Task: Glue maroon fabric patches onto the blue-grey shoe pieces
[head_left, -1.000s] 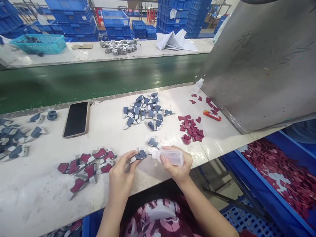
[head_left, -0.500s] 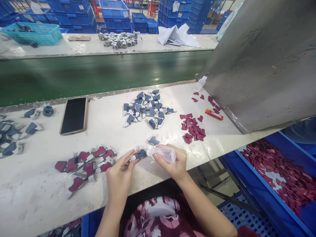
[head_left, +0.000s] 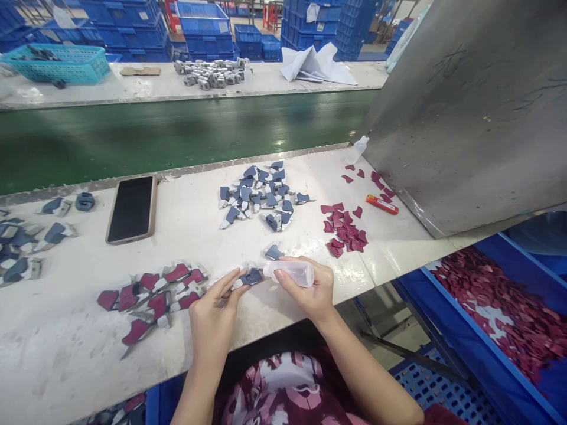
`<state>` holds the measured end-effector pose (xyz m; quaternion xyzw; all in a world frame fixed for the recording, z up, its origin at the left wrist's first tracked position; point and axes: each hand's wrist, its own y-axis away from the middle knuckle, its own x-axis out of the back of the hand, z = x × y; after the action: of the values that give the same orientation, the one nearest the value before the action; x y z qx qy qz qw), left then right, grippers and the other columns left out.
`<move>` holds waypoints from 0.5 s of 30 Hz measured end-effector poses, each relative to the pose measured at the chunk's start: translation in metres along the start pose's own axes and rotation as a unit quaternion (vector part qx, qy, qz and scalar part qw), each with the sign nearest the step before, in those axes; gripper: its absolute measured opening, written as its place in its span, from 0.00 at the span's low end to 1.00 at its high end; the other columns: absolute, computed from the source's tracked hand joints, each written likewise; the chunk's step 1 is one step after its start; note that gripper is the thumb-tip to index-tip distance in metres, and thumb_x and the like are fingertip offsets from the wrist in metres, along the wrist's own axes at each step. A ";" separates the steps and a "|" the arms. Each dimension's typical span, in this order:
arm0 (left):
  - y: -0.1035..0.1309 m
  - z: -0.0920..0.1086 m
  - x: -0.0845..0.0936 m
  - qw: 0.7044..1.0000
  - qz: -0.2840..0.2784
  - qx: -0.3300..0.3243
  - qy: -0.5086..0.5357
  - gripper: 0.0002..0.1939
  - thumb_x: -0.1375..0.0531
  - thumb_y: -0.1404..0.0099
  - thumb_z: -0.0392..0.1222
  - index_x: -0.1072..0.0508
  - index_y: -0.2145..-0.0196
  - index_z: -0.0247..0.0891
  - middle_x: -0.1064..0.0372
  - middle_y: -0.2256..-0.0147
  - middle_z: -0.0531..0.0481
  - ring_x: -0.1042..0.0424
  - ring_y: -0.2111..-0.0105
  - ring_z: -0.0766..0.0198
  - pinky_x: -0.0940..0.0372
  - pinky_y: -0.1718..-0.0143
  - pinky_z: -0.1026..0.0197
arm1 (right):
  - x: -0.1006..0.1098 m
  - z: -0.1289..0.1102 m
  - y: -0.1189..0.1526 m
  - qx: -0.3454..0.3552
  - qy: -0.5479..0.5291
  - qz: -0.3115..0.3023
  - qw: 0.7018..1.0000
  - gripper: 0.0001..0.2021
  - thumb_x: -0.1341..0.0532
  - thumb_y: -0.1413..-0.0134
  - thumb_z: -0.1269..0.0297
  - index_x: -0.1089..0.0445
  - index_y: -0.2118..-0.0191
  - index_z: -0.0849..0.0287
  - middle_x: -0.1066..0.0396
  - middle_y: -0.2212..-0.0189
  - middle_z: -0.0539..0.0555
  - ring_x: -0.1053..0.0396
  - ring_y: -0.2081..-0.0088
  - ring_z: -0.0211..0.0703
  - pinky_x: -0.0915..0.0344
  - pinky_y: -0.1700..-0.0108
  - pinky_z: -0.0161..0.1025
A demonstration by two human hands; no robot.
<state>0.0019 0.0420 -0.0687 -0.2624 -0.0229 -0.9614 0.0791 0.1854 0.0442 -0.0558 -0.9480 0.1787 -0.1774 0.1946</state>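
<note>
Between the thumb and fingers of my left hand point(head_left: 215, 307) is a small dark blue and grey plastic part point(head_left: 252, 276), held just above the table. My right hand point(head_left: 312, 292) is closed round a translucent squeeze bottle point(head_left: 296, 273), tilted on its side. The bottle's tip points left at the part; whether they touch I cannot tell. Another blue-grey part point(head_left: 274, 252) lies just beyond the bottle. To the left of my left hand are several grey parts with maroon faces point(head_left: 158, 304). A pile of blue-faced parts point(head_left: 257, 195) lies farther back.
Loose maroon pieces point(head_left: 348, 230) and a red-orange tube point(head_left: 382, 204) lie to the right, beside a leaning metal panel point(head_left: 465, 118). A phone point(head_left: 132, 209) rests at left. Behind runs a green conveyor belt point(head_left: 186, 133). A blue bin point(head_left: 491, 354) of maroon pieces stands low right.
The bottle's tip has drawn slightly away from the blue part, whose tilt has changed a little in my left hand. The whole view has shifted slightly.
</note>
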 end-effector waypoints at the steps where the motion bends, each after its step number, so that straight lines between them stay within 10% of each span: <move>1: 0.000 0.000 0.000 1.000 0.000 0.000 0.000 0.16 0.34 0.41 0.50 0.20 0.56 0.45 0.20 0.56 0.50 0.21 0.62 0.54 0.28 0.53 0.52 | 0.000 0.000 0.000 0.000 0.001 0.001 1.000 0.07 0.32 0.49 0.63 0.21 0.65 0.60 0.20 0.72 0.55 0.22 0.74 0.45 0.24 0.71 0.38; 15: 0.002 -0.003 -0.003 1.000 0.013 -0.004 -0.009 0.14 0.34 0.41 0.47 0.20 0.57 0.44 0.20 0.56 0.50 0.21 0.58 0.53 0.29 0.51 0.52 | 0.002 -0.006 0.006 0.061 0.044 0.019 0.997 0.05 0.35 0.46 0.67 0.22 0.65 0.60 0.23 0.75 0.55 0.25 0.76 0.44 0.27 0.73 0.38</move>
<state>0.0037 0.0406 -0.0729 -0.2715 -0.0165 -0.9580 0.0907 0.1836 0.0366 -0.0526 -0.9222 0.1936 -0.2259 0.2471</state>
